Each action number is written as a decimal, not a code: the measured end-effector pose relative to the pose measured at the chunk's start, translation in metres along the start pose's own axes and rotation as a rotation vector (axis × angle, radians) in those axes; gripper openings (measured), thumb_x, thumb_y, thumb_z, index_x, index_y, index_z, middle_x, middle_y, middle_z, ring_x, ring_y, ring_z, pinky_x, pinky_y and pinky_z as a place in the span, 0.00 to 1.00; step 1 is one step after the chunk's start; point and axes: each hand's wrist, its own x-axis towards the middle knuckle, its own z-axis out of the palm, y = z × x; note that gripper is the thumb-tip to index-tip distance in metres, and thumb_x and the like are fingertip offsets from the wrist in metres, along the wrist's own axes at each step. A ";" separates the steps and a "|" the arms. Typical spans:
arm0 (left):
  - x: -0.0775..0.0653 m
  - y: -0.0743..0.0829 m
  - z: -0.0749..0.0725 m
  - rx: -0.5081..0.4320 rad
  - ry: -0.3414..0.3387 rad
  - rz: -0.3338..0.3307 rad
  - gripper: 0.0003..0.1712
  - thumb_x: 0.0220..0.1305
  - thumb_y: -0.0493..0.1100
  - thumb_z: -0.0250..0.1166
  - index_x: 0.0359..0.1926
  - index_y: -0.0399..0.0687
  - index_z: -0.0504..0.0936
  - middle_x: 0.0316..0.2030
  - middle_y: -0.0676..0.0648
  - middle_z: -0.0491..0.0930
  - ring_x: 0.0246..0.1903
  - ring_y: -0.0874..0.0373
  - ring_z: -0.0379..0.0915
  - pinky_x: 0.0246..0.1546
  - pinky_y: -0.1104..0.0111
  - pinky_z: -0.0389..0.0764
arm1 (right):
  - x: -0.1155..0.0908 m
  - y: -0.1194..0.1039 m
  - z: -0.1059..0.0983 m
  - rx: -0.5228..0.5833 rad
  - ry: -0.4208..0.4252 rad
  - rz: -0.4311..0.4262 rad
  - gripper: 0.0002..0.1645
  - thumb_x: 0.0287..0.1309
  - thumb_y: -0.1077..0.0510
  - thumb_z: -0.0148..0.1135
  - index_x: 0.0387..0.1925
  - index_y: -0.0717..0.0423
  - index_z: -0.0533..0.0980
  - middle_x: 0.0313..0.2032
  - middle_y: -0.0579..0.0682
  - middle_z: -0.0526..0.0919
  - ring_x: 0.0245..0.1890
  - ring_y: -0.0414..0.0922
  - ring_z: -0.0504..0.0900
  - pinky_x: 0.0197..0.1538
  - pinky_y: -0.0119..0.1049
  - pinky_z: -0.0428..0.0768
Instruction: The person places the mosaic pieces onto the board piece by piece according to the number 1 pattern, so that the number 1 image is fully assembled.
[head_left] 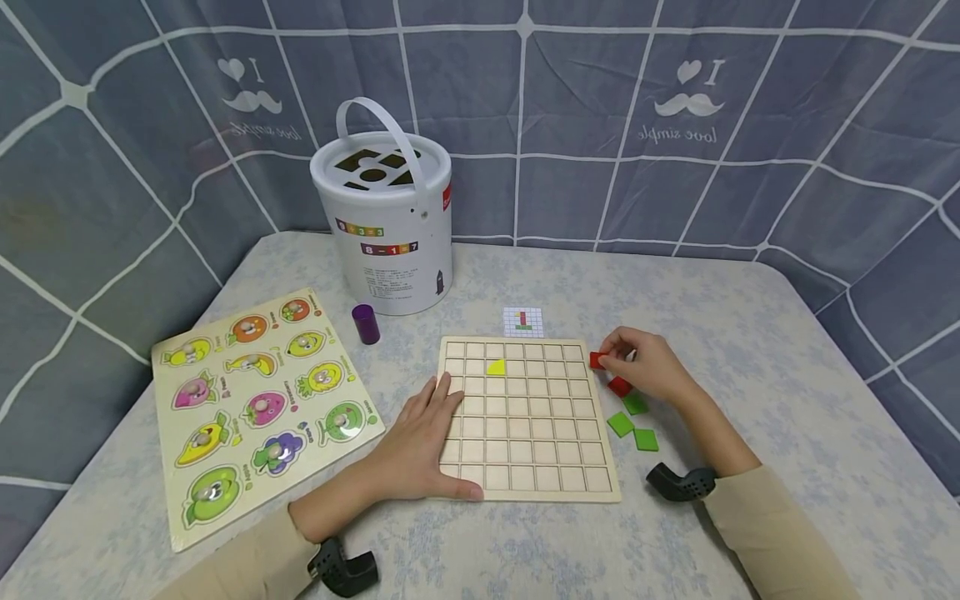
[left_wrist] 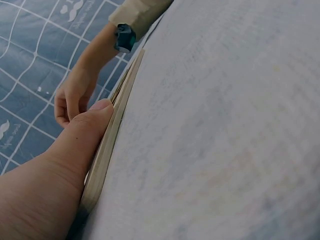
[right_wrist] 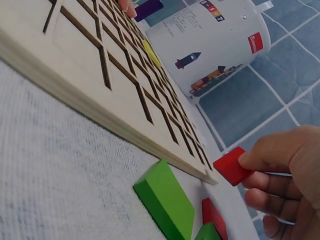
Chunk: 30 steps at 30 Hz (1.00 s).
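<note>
While the right hand [head_left: 647, 363] pinches a flat, square red tile [right_wrist: 230, 167] just beside the gridded wooden board [head_left: 558, 429], the left hand [head_left: 417, 446] rests on the board's left edge, thumb stretched wide.

White printed bucket [head_left: 393, 271], purple cylinder [head_left: 366, 324] just beside; fruit puzzle board [head_left: 262, 483] nearby; blue-grey checked curtain [head_left: 562, 200] behind.

The left hand [head_left: 423, 437] hid part of the wooden grid board [head_left: 540, 497]. The right fingers [right_wrist: 262, 155] partly covered a red tile [right_wrist: 230, 167]. Small print [head_left: 392, 283] on the white bucket [head_left: 390, 237] was illegible; the right wrist view cropped the board.
</note>
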 end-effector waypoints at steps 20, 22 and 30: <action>0.000 0.000 -0.001 0.001 -0.006 -0.001 0.74 0.39 0.80 0.66 0.75 0.38 0.49 0.75 0.33 0.37 0.73 0.38 0.30 0.69 0.44 0.43 | 0.001 -0.024 0.019 0.055 -0.037 -0.073 0.03 0.61 0.62 0.65 0.37 0.56 0.79 0.29 0.45 0.79 0.32 0.44 0.75 0.35 0.37 0.73; 0.000 0.000 0.000 0.005 -0.005 0.000 0.74 0.39 0.80 0.66 0.75 0.38 0.49 0.75 0.33 0.37 0.73 0.38 0.30 0.69 0.44 0.43 | 0.002 -0.026 0.022 0.064 -0.051 -0.081 0.03 0.62 0.62 0.65 0.37 0.56 0.79 0.29 0.45 0.79 0.32 0.44 0.75 0.35 0.37 0.73; 0.000 0.000 0.000 0.015 -0.009 0.002 0.74 0.40 0.80 0.67 0.75 0.37 0.49 0.75 0.33 0.37 0.73 0.38 0.30 0.69 0.44 0.43 | 0.007 -0.039 0.031 0.078 -0.089 -0.119 0.04 0.61 0.60 0.66 0.36 0.55 0.79 0.29 0.44 0.79 0.32 0.44 0.75 0.37 0.39 0.73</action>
